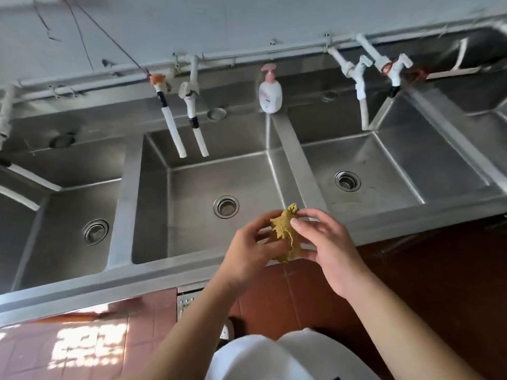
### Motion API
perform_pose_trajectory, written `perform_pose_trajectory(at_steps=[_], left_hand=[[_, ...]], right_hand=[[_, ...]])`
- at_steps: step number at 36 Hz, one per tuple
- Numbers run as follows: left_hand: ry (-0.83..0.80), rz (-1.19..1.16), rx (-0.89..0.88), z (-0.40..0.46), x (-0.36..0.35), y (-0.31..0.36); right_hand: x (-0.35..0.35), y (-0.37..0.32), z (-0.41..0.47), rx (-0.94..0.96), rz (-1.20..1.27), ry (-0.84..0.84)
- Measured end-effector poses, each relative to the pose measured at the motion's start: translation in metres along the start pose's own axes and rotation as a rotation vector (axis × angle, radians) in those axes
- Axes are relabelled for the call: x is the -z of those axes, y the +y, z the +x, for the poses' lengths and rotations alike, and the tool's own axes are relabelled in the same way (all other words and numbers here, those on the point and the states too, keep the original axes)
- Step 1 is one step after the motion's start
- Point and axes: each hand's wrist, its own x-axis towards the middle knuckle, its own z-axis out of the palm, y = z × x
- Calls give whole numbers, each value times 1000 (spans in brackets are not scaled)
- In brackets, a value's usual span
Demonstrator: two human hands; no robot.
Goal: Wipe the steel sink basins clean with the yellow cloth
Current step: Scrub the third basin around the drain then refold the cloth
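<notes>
Yellow cloth (pixel 285 234) sits crumpled between both hands above the front rim of the middle sink basin (pixel 192 229), touching no steel yet. The left hand (pixel 247 248) grips its lower part while the right hand (pixel 326 242) pinches the upper edge. Bunched this small, it would likely wipe only a narrow strip and miss the corners. The hanging tap hoses (pixel 175 135) could snag an arm reaching in, and the soap bottle (pixel 270 91) on the divider could be knocked over.

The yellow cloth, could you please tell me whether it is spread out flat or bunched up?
Bunched up: the yellow cloth hangs crumpled between both hands, left hand and right hand.
</notes>
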Motion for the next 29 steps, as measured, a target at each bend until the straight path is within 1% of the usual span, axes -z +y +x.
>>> perform_pose_trajectory(at_steps=[4,7,10,13,16,18,20,22,25,29], left_hand=[[-40,-76,2,7,-42,-7],[-44,-101,22,10,-68,-18],[-23,-108,43,16,-91,-23],[53,-95,59,33,-105,-20],[145,-3,77,62,-112,-16],[159,-34,106,87,-115,-13],[132,-129,145,114,-117,-8],[91,-175,188,142,-119,-3],[-8,-163,251,183,-131,-1],[-213,-94,267,232,-160,1]], right_hand=[[45,-4,2,2,79,-2],[66,2,6,2,32,82],[82,3,14,-50,9,118],[100,-2,28,-110,-10,134],[121,-14,48,-162,22,101],[141,-26,63,-182,16,88],[164,-40,77,-155,-67,104],[188,-53,88,-109,-172,137],[222,-73,102,-67,-301,166],[258,-97,120,-23,-369,206]])
